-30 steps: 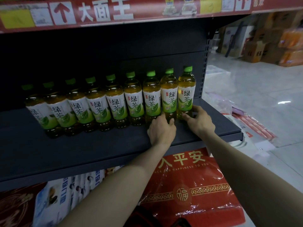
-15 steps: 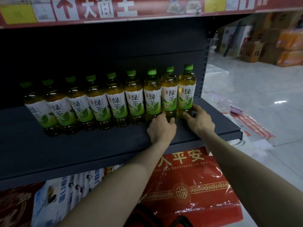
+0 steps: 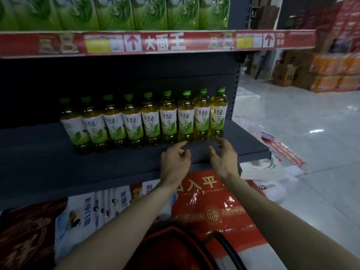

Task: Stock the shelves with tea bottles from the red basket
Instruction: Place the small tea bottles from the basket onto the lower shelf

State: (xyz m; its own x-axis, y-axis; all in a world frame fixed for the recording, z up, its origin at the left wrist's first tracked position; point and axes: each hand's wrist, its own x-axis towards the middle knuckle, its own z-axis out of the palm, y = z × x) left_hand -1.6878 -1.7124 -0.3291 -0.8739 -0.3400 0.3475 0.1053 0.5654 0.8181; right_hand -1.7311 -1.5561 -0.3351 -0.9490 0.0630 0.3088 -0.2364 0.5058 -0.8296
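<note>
Red basket (image 3: 165,231) at the bottom edge, black handle; contents not visible. Left hand (image 3: 175,162) and right hand (image 3: 224,158) hover over the front of the shelf (image 3: 39,162). Both grips are slack, fingers loosely curled and apart, clamped on nothing. Tea bottles (image 3: 150,121): nine in a row, upright, green caps, just beyond the fingertips. No contact, as far as the blur lets me tell. Shelf is dark grey. Red bag (image 3: 210,211) below reads "入平". Bottle labels read "绿茶". Red strip (image 3: 165,42) above reads "大面王", with green packs (image 3: 116,12) on top. Pale tiled floor (image 3: 311,123), cartons (image 3: 284,75) far right.
</note>
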